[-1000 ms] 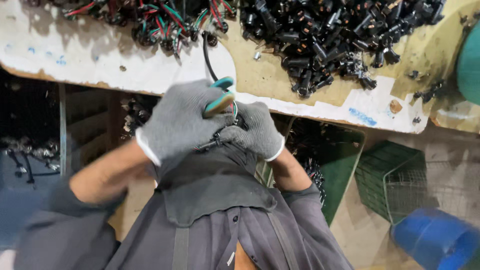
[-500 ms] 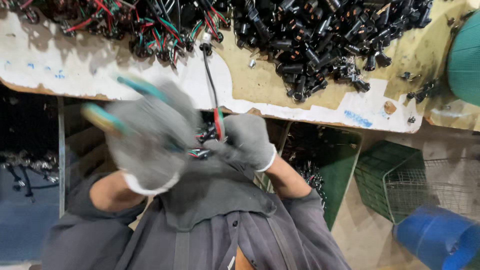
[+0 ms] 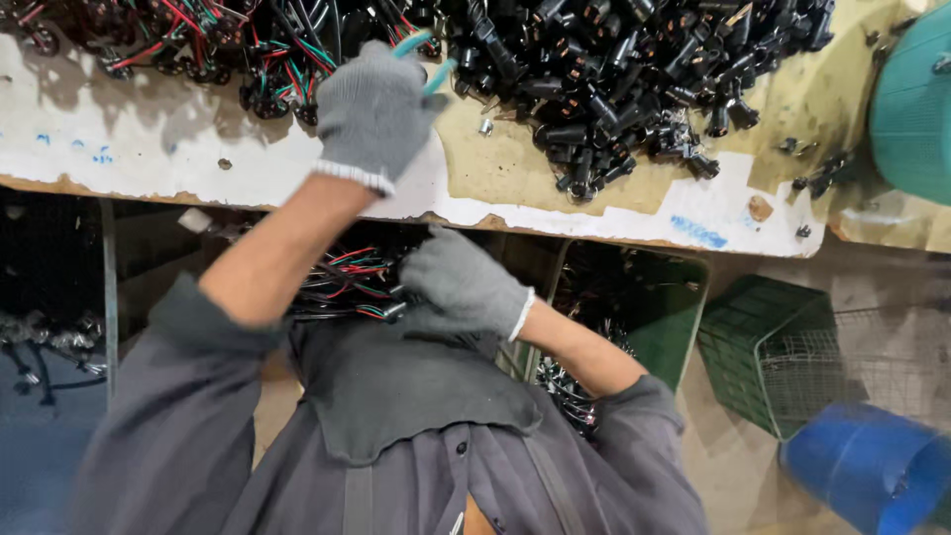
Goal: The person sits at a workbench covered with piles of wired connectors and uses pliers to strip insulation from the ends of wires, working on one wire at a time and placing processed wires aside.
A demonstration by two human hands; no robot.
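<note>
The bench [image 3: 555, 213], a worn board with peeling white and tan paint, runs across the far side. It serves as the sorting surface: a heap of black plugs [image 3: 634, 69] fills its far right, and a tangle of red, green and black wired pieces [image 3: 198, 40] lies at far left. Below its near edge, on the right, stand a green crate [image 3: 664, 317], a wire basket [image 3: 852, 367] and a blue drum [image 3: 872, 471], placed low where parts can drop in; a green tub [image 3: 916, 99] sits at the right edge.

The person's grey apron [image 3: 396, 396] fills the near middle, spread over the lap as a catch and rest.

The left hand [image 3: 374, 114], in a grey knit glove, reaches out over the bench between the two heaps, closed round teal-handled cutters [image 3: 426, 59] whose grips poke out past the fingers; the blades are hidden.

The right hand [image 3: 458, 287], gloved likewise, stays low against the apron, curled over a bundle of wires [image 3: 342, 282], pinning it just beneath the bench edge so the strands stay gathered. How tight the grip is cannot be seen.
</note>
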